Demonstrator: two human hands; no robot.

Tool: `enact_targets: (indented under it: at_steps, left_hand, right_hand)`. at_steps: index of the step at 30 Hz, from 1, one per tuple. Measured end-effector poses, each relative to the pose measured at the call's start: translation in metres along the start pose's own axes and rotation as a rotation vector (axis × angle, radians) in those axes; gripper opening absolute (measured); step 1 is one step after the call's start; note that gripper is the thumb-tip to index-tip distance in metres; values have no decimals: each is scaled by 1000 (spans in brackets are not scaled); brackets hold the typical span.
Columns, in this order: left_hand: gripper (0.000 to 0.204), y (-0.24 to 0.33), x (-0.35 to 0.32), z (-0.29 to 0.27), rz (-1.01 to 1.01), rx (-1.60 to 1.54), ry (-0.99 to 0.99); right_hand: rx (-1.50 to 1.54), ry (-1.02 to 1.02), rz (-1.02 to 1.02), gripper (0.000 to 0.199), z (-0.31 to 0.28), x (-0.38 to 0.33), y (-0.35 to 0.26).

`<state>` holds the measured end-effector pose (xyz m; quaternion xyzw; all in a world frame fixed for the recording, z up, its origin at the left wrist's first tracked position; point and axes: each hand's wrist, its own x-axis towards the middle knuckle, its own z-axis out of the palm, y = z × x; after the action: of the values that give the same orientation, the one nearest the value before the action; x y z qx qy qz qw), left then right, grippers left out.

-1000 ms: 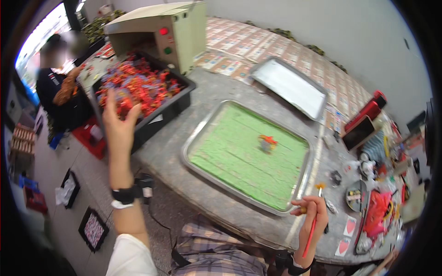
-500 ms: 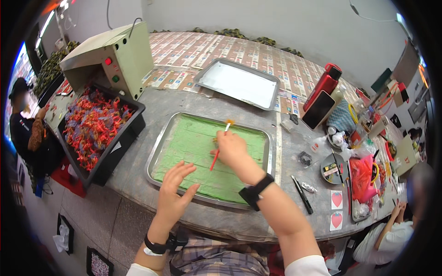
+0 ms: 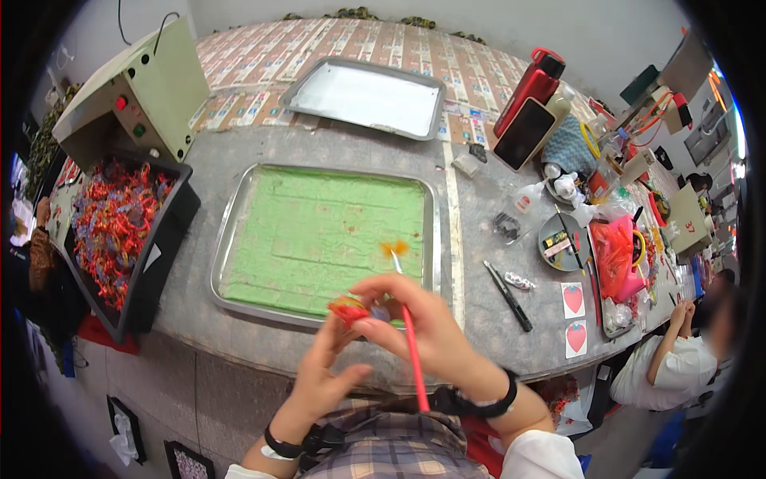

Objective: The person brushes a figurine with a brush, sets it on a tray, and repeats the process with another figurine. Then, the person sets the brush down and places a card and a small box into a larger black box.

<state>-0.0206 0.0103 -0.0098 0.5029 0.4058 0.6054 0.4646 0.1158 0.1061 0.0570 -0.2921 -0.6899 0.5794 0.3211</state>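
Note:
My right hand (image 3: 431,331) holds a thin paintbrush (image 3: 415,363) with a red handle; its pale end and orange bristles point away over the tray. The same hand also pinches a small red, yellow and purplish piece (image 3: 348,310), whose exact kind I cannot make out. My left hand (image 3: 319,379) is just below, fingertips at the piece's red end and thumb held apart. Both hands meet over the near edge of a metal tray (image 3: 221,271) lined with a green, creased sheet (image 3: 319,231). An orange stain (image 3: 392,248) shows beside the bristles.
At left, a black bin (image 3: 171,219) of red and purple pieces stands before a beige machine (image 3: 159,88). A white-lined tray (image 3: 363,100) lies beyond. Right are a red flask (image 3: 531,92), phone (image 3: 524,134), black pen (image 3: 508,297) and grey dish (image 3: 565,259). A person (image 3: 662,359) sits farther right.
My right hand has drawn back from the tray's middle toward me with the brush and the small piece, meeting my left hand. The whole view has shifted slightly.

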Motion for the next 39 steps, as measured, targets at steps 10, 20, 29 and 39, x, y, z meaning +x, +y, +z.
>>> enact_targets:
  at_steps: [10,20,29,39]
  left_hand:
    - [81,-1,-9,14,-94,180,36]
    - [69,5,-12,10,-156,186,-53]
    - [69,5,-13,6,-248,24,-51]
    - [64,5,-15,3,-196,97,-73]
  right_hand:
    - [722,148,339,43,12,-60,38]
    - [256,176,189,23,-2,-63,35]
    - [382,177,213,16,-2,-67,37]
    - [153,181,159,30,-8,-70,33]
